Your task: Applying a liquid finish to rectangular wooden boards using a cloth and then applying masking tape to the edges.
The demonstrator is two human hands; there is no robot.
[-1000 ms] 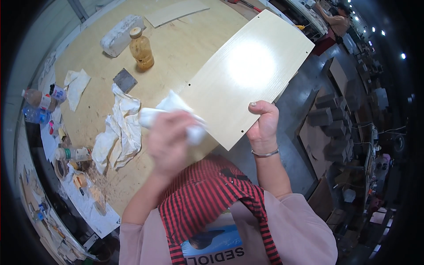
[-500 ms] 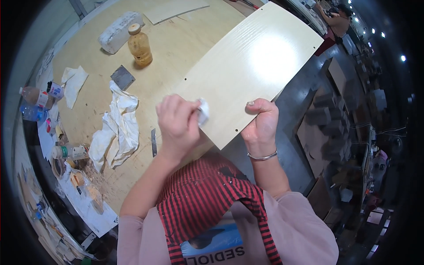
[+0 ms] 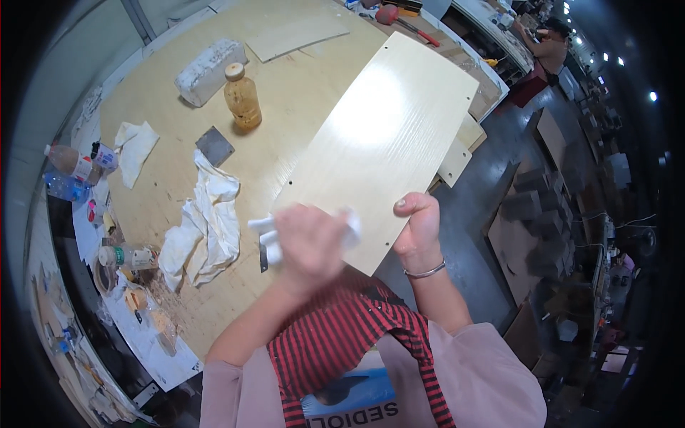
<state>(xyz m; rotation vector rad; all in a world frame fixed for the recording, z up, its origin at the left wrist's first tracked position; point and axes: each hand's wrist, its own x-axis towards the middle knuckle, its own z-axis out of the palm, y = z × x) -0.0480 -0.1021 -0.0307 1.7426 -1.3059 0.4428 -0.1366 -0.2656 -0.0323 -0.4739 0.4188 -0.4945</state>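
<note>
Head view. One pale wood-grain panel (image 3: 378, 157), rectangular, glossy, small dark holes near its edges; held slantwise in front of the person, partly over the tabletop (image 3: 292, 96). One left hand (image 3: 310, 246), blurred, at the panel's near left corner; fingers closed round a white cloth (image 3: 352, 227), ends showing on both sides. One right hand (image 3: 419, 225), bangle at wrist; fingers gripping the panel's near right edge, thumb on the upper face.

On the tabletop: one amber bottle (image 3: 243, 103), capped, upright; one whitish block (image 3: 210, 71), just behind it to the left; one dark grey square (image 3: 215, 147); one crumpled cloth (image 3: 217, 221), touching or nearly touching the square; one smaller rag (image 3: 137, 148), further left; one dark strip (image 3: 263, 259), near the left hand; one thin board (image 3: 300, 37), lying flat at the back.
</note>
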